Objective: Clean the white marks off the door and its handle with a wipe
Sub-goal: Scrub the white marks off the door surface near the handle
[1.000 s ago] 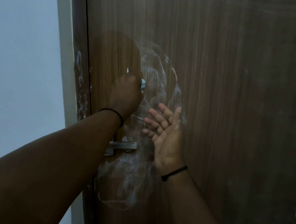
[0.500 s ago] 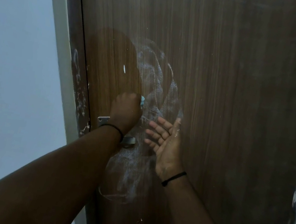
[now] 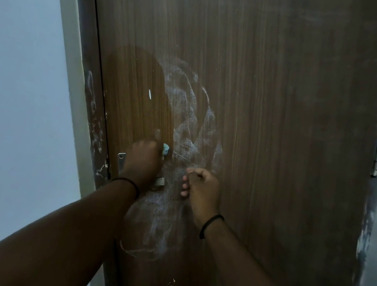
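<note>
A left hand grips a pale blue wipe against a brown door, just above the partly hidden handle, at lower centre-left. The right hand hovers beside it, fingers curled, empty. White marks smear the wood above.

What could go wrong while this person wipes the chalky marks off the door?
The small wipe, bunched in the left hand, may just smear the white marks wider. The handle sits hidden under that wrist, so it might get skipped. The white fleck higher up could be missed.
</note>
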Tool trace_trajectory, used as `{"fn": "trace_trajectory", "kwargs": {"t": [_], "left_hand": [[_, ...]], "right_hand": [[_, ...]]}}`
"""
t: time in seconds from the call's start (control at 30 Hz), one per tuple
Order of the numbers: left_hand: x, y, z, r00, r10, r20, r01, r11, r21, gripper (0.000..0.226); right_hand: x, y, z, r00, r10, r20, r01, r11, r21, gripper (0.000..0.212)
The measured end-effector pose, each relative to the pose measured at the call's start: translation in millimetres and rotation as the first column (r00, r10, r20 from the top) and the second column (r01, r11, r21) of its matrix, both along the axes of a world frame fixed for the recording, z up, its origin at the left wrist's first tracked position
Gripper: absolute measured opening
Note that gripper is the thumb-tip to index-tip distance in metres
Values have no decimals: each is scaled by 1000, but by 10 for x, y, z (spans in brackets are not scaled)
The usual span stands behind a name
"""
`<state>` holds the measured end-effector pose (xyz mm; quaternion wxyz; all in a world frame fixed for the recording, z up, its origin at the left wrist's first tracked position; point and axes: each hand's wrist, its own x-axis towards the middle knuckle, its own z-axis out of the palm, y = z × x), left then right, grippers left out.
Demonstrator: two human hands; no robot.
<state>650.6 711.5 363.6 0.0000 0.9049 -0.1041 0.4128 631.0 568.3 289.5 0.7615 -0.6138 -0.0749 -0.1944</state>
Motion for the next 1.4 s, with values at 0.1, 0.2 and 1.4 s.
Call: {"fn": "trace_trajectory", "kwargs": {"t": [0.1, 0.2, 1.4], "left_hand": [[22, 141, 48, 998, -8, 66, 16, 993, -114, 20], [81, 273, 140, 992, -19, 126, 37, 989, -147, 19], [789, 629, 430, 838, 72, 541, -24, 995, -95, 63]], "right_hand": [[114, 78, 185, 962, -107, 252, 191, 921, -339, 21], [197, 225, 430, 853, -91, 514, 392, 761, -517, 34], [973, 685, 1198, 471, -59, 880, 875, 152, -459, 61]]}}
